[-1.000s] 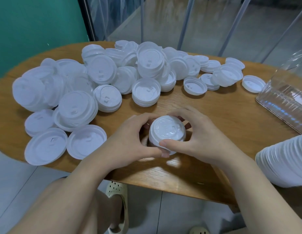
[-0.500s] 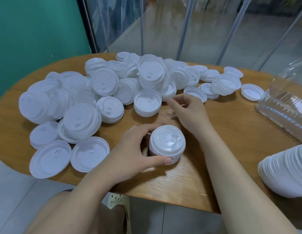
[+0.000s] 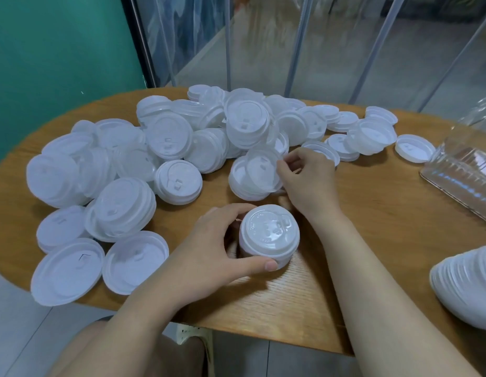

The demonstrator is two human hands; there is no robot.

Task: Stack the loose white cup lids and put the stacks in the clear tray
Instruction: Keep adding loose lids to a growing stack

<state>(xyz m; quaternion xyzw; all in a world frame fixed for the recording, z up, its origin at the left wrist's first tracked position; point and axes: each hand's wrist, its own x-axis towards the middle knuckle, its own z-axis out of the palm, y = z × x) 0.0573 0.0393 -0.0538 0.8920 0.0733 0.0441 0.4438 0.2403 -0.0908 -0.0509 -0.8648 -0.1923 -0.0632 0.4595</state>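
Head view: The left hand is gripping a short lid stack standing on the counter, fingers curled round its side. The right hand is reaching past the stack, its fingers pinching the rim of a tilted lid that is leaning on another small stack. Loose lids are lying heaped across the counter's far side. The tray is sitting at the right edge, well apart from both hands.

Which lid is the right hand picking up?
The tilted lid atop the small stack beyond the left hand's stack; the right hand pinches its raised edge.
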